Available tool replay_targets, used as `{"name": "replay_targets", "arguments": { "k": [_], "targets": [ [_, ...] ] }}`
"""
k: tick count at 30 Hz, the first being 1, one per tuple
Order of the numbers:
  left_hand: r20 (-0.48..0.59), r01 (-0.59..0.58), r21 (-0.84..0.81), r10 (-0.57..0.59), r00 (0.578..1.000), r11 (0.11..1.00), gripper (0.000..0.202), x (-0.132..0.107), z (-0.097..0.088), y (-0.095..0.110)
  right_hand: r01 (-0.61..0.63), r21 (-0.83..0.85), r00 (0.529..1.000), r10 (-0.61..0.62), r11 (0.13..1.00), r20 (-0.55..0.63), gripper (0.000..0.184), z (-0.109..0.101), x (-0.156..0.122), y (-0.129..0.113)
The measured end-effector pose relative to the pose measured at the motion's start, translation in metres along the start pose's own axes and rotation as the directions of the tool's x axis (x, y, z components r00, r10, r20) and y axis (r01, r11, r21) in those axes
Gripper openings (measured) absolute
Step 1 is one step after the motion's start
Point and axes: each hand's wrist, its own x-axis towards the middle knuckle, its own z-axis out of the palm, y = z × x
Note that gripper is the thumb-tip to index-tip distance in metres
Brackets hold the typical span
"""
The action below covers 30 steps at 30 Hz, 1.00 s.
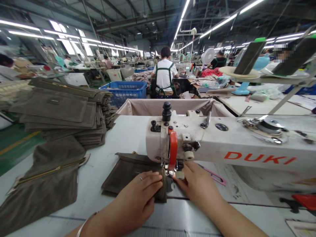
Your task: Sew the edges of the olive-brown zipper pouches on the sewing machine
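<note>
My left hand (138, 197) lies flat, fingers stretched, pressing a dark olive fabric piece (123, 171) onto the white table. Its fingertips reach the folded edge just left of the needle. My right hand (197, 184) rests on the other side of the presser foot (172, 171), fingers extended against the fabric's edge under the needle. Above both hands stands the head of a white sewing machine (222, 144) with a red guard (172, 148).
A tall stack of olive fabric pieces (64, 112) sits at the left, with one zippered piece (44, 181) lying nearer. Pink scissors (214, 176) lie right of the needle. A blue basket (125, 90) and a seated person (164, 75) are ahead. A thread stand (249, 62) rises at the right.
</note>
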Motion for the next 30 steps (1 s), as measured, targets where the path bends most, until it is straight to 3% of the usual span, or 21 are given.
{"name": "replay_targets", "arguments": {
  "k": [4, 7, 11, 15, 25, 30],
  "targets": [
    [-0.130, 0.052, -0.044, -0.058, 0.990, 0.998, 0.038, 0.002, -0.002, -0.006, 0.302, 0.178, 0.950, -0.312, 0.937, 0.031, 0.023, -0.008, -0.014, -0.019],
    [-0.196, 0.031, -0.036, -0.037, 0.980, 0.999, 0.038, 0.006, -0.004, -0.006, 0.375, 0.254, 0.915, -0.400, 0.891, 0.053, 0.022, -0.010, -0.016, -0.029],
    [-0.045, -0.129, 0.099, 0.134, 0.990, 0.987, 0.042, 0.010, 0.001, 0.000, 0.400, 0.253, 0.906, -0.421, 0.881, 0.035, 0.018, -0.002, -0.013, -0.031],
    [0.057, -0.161, 0.150, 0.154, 0.986, 0.975, 0.039, 0.012, 0.005, 0.000, 0.422, 0.261, 0.898, -0.440, 0.868, 0.009, 0.017, 0.004, -0.014, -0.029],
    [0.066, -0.203, 0.109, 0.197, 0.978, 0.973, 0.027, 0.024, 0.003, -0.016, 0.371, 0.218, 0.923, -0.384, 0.903, 0.020, 0.025, 0.004, -0.014, -0.032],
    [0.022, -0.230, 0.143, 0.230, 0.973, 0.963, 0.029, 0.018, 0.006, -0.017, 0.338, 0.234, 0.931, -0.360, 0.911, 0.055, 0.026, 0.000, -0.015, -0.031]
  ]
}}
